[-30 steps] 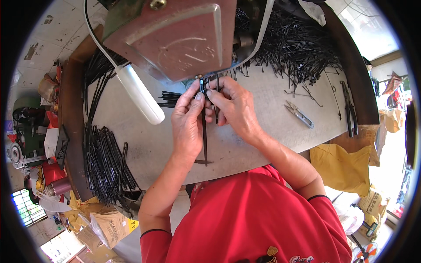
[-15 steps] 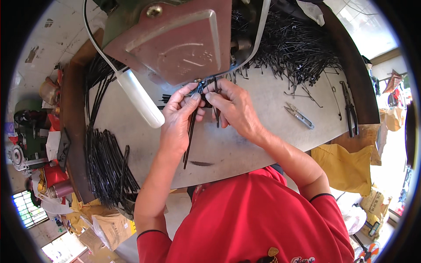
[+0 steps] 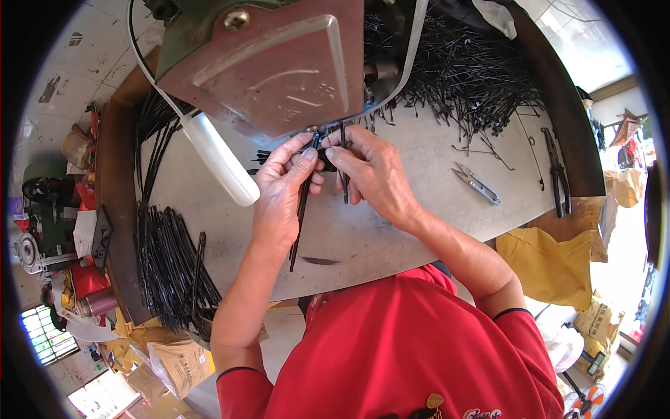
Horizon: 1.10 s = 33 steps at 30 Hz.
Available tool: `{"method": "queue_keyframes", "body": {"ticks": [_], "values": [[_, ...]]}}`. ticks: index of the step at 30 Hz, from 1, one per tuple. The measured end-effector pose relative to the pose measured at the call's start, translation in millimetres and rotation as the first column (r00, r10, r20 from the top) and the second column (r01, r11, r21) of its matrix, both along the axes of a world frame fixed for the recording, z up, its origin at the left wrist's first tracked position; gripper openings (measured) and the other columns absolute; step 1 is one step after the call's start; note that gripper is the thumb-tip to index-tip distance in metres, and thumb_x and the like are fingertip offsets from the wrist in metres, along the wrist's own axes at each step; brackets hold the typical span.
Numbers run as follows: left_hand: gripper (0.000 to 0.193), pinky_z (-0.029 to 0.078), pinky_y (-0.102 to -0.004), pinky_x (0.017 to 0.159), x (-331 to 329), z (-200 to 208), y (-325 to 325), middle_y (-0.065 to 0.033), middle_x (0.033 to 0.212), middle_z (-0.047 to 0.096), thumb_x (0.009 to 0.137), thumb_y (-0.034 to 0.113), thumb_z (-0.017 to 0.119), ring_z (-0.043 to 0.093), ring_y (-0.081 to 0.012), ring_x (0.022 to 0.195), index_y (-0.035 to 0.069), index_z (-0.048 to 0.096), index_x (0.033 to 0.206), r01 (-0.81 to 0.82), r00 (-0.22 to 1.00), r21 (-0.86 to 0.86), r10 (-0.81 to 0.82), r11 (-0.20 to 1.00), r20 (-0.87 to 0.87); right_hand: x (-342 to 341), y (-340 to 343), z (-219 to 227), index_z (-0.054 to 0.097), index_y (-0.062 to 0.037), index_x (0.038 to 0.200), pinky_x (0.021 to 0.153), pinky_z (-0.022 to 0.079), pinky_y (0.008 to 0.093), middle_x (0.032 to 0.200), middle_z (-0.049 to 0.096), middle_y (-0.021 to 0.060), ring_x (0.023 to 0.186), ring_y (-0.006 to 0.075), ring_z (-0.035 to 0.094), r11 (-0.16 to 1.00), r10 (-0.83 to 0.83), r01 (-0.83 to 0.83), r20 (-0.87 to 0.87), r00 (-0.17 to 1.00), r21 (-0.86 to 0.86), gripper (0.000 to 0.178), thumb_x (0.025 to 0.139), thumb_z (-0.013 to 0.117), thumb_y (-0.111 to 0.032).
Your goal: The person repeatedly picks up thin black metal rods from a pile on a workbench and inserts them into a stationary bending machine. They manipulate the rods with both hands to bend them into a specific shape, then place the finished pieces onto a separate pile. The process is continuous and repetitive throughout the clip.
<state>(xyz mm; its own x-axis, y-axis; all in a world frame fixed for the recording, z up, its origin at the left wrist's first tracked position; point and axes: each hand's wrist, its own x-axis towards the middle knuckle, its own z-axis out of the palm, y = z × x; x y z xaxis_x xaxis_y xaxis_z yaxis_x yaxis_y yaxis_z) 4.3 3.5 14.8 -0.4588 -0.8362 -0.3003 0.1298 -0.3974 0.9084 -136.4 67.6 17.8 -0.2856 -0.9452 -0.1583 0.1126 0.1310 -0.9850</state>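
Note:
Below the head of a machine with a reddish-brown cover [image 3: 272, 77], my two hands meet close together. Thin black strips [image 3: 298, 227] are pinched between the thumb and fingers of my left hand [image 3: 281, 181], and their long tails hang toward the table's near edge. My right hand [image 3: 373, 167] is closed with its thumb and forefinger at the upper end of a black piece there; a short dark strip [image 3: 345, 185] hangs by its fingers. The exact contact with the machine is hidden by fingers and cover.
A white tube-shaped lamp [image 3: 220, 160] slants beside my left hand. Bundled black strips [image 3: 171, 262] lie at the left, and a large tangled heap of black pieces [image 3: 460, 77] at the back right. Thread snips [image 3: 477, 184] and long-handled pliers [image 3: 555, 171] rest at the right.
The hanging tails of the strips have swung slightly left and down. Both hands keep nearly the same place and grip. The machine and lamp sit slightly further left in view.

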Motion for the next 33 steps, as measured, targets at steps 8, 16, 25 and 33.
{"method": "queue_keyframes", "body": {"ticks": [8, 16, 25, 33], "values": [[0.034, 0.046, -0.0233, 0.061, -8.1, -10.2, 12.1, -0.0046, 0.086, 0.062, 0.091, 0.007, 0.06, 0.055, -0.0099, 0.067, -0.002, 0.053, 0.123, -0.113, 0.983, 0.098, 0.126, 0.989, -0.134, 4.2, -1.4, -6.3, 0.057, 0.004, 0.094, 0.038, 0.042, 0.0269, 0.066, 0.06, 0.0085, 0.046, 0.0114, 0.055, 1.0, -0.024, 0.024, 0.031, 0.999, 0.01, 0.017, 0.088, 0.053, -0.012], [0.032, 0.04, -0.0208, 0.046, 0.0, 7.9, -7.2, -0.0018, 0.075, 0.059, 0.09, 0.015, 0.062, 0.055, -0.0095, 0.055, 0.009, 0.052, 0.12, 0.076, 0.995, 0.109, -0.082, 0.991, 0.06, -33.9, -21.9, 4.4, 0.058, 0.001, 0.087, 0.034, 0.035, 0.0253, 0.063, 0.058, 0.008, 0.042, 0.0125, 0.053, 0.949, 0.257, -0.268, 0.083, 0.963, 0.165, 0.018, 0.083, 0.058, -0.016], [0.033, 0.044, -0.0202, 0.047, 3.4, 5.6, -7.5, -0.0058, 0.074, 0.06, 0.088, 0.012, 0.064, 0.056, -0.0102, 0.055, 0.006, 0.05, 0.117, 0.059, 0.997, 0.12, -0.063, 0.991, 0.035, -20.4, -12.3, -6.9, 0.056, -0.0025, 0.086, 0.034, 0.03, 0.0229, 0.062, 0.055, 0.0058, 0.041, 0.0104, 0.048, 0.987, 0.119, -0.146, 0.303, 0.945, 0.066, 0.017, 0.086, 0.057, -0.019], [0.036, 0.055, -0.0313, 0.078, 11.0, 7.9, 39.2, -0.0079, 0.098, 0.059, 0.093, 0.011, 0.057, 0.063, -0.0159, 0.086, 0.0, 0.045, 0.124, 0.104, 0.993, 0.053, -0.106, 0.993, 0.044, -10.9, -1.4, -6.2, 0.059, 0.0032, 0.101, 0.046, 0.042, 0.022, 0.071, 0.06, 0.0043, 0.052, 0.0094, 0.057, 0.986, 0.158, -0.165, 0.227, 0.961, 0.009, 0.026, 0.088, 0.063, -0.019]]}}
